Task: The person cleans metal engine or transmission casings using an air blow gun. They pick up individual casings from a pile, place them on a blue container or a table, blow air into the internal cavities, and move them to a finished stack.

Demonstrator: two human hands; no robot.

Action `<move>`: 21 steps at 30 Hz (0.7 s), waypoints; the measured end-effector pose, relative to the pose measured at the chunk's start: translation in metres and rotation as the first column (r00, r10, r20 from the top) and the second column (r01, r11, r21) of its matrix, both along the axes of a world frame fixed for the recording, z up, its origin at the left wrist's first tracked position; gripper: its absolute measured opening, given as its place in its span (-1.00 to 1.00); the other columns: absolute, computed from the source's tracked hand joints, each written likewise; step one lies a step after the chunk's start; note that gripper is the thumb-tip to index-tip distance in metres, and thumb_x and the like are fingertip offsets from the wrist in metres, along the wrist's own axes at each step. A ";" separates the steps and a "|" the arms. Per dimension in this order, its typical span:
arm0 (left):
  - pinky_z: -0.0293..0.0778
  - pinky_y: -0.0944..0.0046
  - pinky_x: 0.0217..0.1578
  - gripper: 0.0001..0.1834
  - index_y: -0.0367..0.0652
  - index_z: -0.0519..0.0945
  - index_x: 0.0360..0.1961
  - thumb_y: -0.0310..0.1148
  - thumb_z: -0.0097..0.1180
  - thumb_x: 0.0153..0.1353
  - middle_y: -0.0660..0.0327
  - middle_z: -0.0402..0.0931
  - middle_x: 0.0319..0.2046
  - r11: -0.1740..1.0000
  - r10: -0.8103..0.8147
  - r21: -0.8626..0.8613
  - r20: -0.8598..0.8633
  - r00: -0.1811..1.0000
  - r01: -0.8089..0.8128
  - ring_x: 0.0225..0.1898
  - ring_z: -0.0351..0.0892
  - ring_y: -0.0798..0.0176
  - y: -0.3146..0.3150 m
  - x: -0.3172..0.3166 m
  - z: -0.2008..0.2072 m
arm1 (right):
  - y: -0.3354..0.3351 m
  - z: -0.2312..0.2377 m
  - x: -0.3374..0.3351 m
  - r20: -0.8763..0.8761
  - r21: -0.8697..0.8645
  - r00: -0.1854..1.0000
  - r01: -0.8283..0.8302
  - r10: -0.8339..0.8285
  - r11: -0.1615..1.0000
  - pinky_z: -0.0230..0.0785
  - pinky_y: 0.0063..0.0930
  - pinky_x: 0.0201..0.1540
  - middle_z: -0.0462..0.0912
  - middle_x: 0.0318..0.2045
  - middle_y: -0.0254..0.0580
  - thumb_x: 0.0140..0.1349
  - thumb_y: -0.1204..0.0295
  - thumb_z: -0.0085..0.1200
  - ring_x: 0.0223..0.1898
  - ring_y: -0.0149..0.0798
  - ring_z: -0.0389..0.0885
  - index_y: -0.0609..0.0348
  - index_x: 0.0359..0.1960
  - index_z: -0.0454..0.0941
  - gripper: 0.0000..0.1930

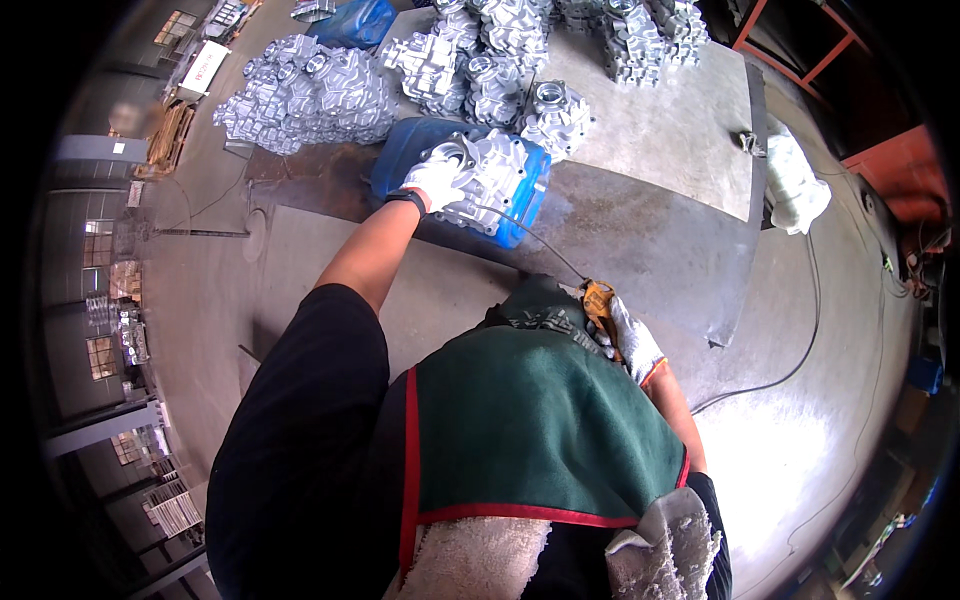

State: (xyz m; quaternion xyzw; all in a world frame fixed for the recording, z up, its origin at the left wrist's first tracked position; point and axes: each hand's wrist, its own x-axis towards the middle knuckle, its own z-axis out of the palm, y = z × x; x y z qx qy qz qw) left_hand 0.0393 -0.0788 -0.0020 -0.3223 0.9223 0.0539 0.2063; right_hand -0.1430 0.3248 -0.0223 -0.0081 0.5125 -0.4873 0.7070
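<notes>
A silvery metal casting [500, 172], full of ribs and bolt holes, lies on a blue plastic container [392, 150] in front of me. My left hand [433, 183], in a white glove, grips the casting by its round opening at the left end. In my right hand [634, 342], also gloved, is a yellow-orange power tool [598, 300], held by my right knee. A long thin rod [545, 243] runs from the tool to the casting's near side. Whether its tip touches the metal I cannot tell.
Several more castings [310, 95] are heaped at the far left, with others [500, 40] farther back on the metal sheet [660, 140]. A white sack [795, 180] stands at the right, near a dark cable [815, 300] on the floor. A green apron [540, 420] covers my lap.
</notes>
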 end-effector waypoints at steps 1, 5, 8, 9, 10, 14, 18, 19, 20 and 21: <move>0.17 0.17 0.21 -0.28 -0.26 0.30 0.17 -0.12 0.18 0.02 -0.09 0.15 0.23 1.000 -0.009 -0.005 -0.002 1.000 0.009 0.25 0.16 -0.06 -0.001 0.001 -0.002 | -0.002 0.002 0.001 -0.009 -0.004 1.000 -0.004 0.004 1.000 0.08 -0.69 -0.68 0.47 -0.57 -0.50 0.28 -0.11 -0.18 -0.68 -0.58 0.26 0.08 -0.23 0.52 -0.51; 0.15 0.17 0.22 -0.26 -0.25 0.28 0.19 -0.12 0.18 0.02 -0.11 0.16 0.23 1.000 -0.014 -0.010 -0.001 1.000 0.014 0.25 0.15 -0.06 -0.004 -0.002 -0.005 | -0.026 0.029 0.004 -0.228 0.125 0.957 -0.154 0.179 0.980 0.04 -0.68 -0.69 0.44 -0.61 -0.49 0.27 -0.12 -0.18 -0.70 -0.57 0.23 0.09 -0.29 0.53 -0.50; 0.16 0.16 0.22 -0.24 -0.25 0.27 0.20 -0.10 0.18 0.01 -0.12 0.17 0.22 1.000 -0.001 -0.006 0.020 1.000 0.001 0.25 0.15 -0.07 0.000 -0.008 0.001 | -0.018 0.026 0.003 -0.106 0.007 0.991 -0.086 0.086 0.996 0.08 -0.59 -0.64 0.35 -0.68 -0.46 0.30 -0.14 -0.31 -0.70 -0.51 0.23 0.08 -0.37 0.48 -0.46; 0.16 0.15 0.21 -0.23 -0.25 0.26 0.20 -0.09 0.18 0.01 -0.12 0.17 0.22 1.000 -0.001 -0.009 0.034 0.999 0.001 0.25 0.16 -0.07 0.003 -0.008 0.005 | -0.013 0.025 0.000 -0.045 -0.013 0.997 -0.063 0.063 0.998 0.08 -0.59 -0.64 0.34 -0.68 -0.45 0.31 -0.14 -0.31 -0.69 -0.50 0.24 0.09 -0.36 0.48 -0.46; 0.18 0.14 0.20 -0.21 -0.24 0.24 0.22 -0.07 0.18 0.01 -0.13 0.18 0.21 0.999 0.038 0.003 0.078 0.996 -0.038 0.23 0.19 -0.08 0.012 -0.014 0.019 | -0.006 0.022 -0.001 -0.066 0.010 0.998 -0.022 0.023 1.000 0.08 -0.62 -0.63 0.35 -0.67 -0.43 0.31 -0.12 -0.30 -0.69 -0.50 0.24 0.11 -0.34 0.47 -0.47; 0.14 0.15 0.22 -0.18 -0.24 0.19 0.25 -0.05 0.16 0.03 -0.12 0.16 0.23 1.000 -0.019 0.015 0.070 0.997 0.018 0.26 0.13 -0.08 0.008 -0.011 0.013 | -0.007 0.014 -0.001 0.041 -0.069 0.997 0.072 -0.070 0.995 0.07 -0.63 -0.64 0.35 -0.68 -0.45 0.29 -0.14 -0.25 -0.70 -0.51 0.23 0.13 -0.34 0.47 -0.46; 0.12 0.16 0.24 -0.14 -0.27 0.16 0.26 -0.03 0.17 0.02 -0.12 0.10 0.26 0.993 -0.099 -0.064 0.017 0.995 0.100 0.27 0.13 -0.08 0.003 0.000 0.005 | -0.015 0.013 0.000 0.069 -0.076 0.993 0.103 -0.097 0.992 0.03 -0.61 -0.68 0.35 -0.69 -0.48 0.31 -0.12 -0.29 -0.73 -0.52 0.20 0.09 -0.41 0.48 -0.47; 0.11 0.17 0.24 -0.13 -0.27 0.15 0.27 -0.02 0.17 0.02 -0.12 0.08 0.27 0.994 -0.088 -0.054 0.038 0.995 0.090 0.27 0.12 -0.08 0.002 -0.005 0.005 | -0.017 0.010 -0.002 0.021 -0.085 0.997 0.075 -0.073 0.994 0.02 -0.60 -0.68 0.34 -0.70 -0.50 0.32 -0.11 -0.32 -0.74 -0.53 0.19 0.09 -0.41 0.48 -0.47; 0.10 0.17 0.25 -0.12 -0.27 0.14 0.27 -0.01 0.17 0.02 -0.11 0.07 0.27 0.996 -0.075 -0.046 0.059 0.995 0.078 0.28 0.10 -0.08 0.002 -0.009 0.005 | -0.020 0.008 0.001 -0.015 -0.062 0.999 0.051 -0.052 0.997 0.01 -0.60 -0.68 0.33 -0.71 -0.50 0.32 -0.11 -0.32 -0.74 -0.53 0.19 0.09 -0.41 0.48 -0.47; 0.08 0.18 0.25 -0.11 -0.26 0.13 0.28 0.00 0.17 0.02 -0.11 0.05 0.28 0.997 -0.060 -0.038 0.080 0.995 0.063 0.29 0.09 -0.07 0.003 -0.011 0.004 | -0.022 0.007 0.005 -0.050 -0.037 0.998 0.024 -0.026 0.999 0.01 -0.60 -0.68 0.33 -0.72 -0.49 0.32 -0.11 -0.33 -0.74 -0.53 0.18 0.09 -0.41 0.48 -0.47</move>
